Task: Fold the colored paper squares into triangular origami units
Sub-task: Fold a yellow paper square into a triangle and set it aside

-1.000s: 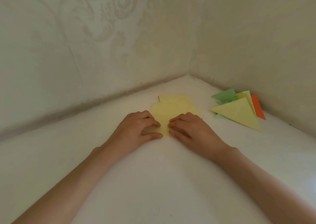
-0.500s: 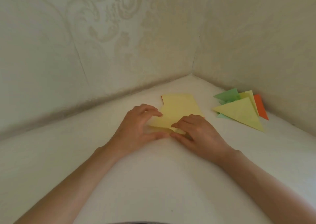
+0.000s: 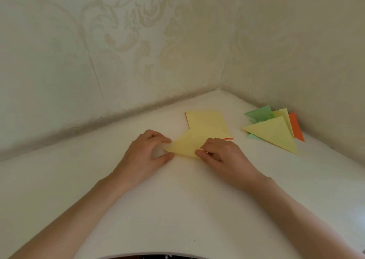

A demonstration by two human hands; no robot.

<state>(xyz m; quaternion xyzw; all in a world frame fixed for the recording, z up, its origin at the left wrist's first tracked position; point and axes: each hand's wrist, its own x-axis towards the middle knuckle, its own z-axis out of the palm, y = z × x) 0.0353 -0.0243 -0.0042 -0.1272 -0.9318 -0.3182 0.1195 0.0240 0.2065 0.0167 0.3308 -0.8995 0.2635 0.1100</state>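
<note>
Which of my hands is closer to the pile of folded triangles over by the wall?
Right. The right hand pinches the yellow sheet just left of the pile of folded triangles; the left hand grips the sheet's other corner, farther left.

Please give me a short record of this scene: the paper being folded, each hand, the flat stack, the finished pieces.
Paper being folded: yellow sheet, partly folded, on the white table
Left hand: pinches the sheet's left corner
Right hand: pinches its near edge
Flat stack: yellow on top, orange edge beneath, behind the sheet
Finished pieces: yellow, green, orange triangles, piled at right
</note>
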